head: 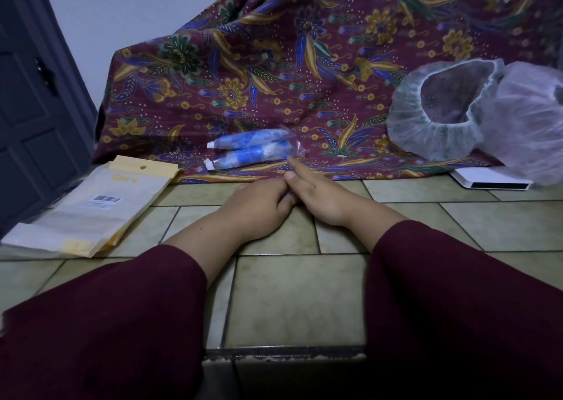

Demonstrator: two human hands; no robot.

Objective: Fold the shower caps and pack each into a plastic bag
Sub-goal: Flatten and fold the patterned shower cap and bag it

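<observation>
- Two packed shower caps [253,151], rolled and bagged, just beyond the fingertips on the batik cloth [274,79]; long axes running left-right, slightly tilted.
- Unfolded shower caps [438,119] far right of both hands, well apart; right hand nearer.
- Right hand [316,195] flat on the tiled floor [292,293], index finger straight, tip touching the nearer bag's corner; holding nothing.
- Left hand [259,204] palm down, fingers loosely curled, tucked against the right hand; grips nothing visible.
- Stack of plastic bags [91,210] left of the left hand, near.
- Likely next: reach right for a loose cap.
</observation>
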